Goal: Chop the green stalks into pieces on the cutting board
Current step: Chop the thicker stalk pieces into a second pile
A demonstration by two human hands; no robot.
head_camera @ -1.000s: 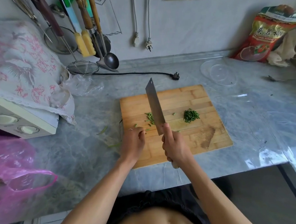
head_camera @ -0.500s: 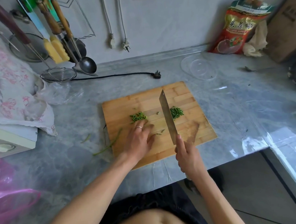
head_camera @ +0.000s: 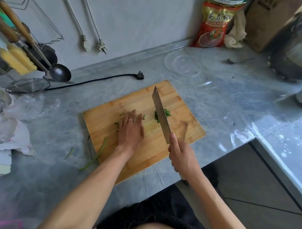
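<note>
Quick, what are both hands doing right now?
Left hand: open, fingers flat on the chopped greens on the cutting board.
Right hand: closed around the cleaver handle.

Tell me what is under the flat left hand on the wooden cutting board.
Green stalk bits peek out around the left hand, flat on the wooden cutting board. How much lies beneath the palm is hidden.
</note>
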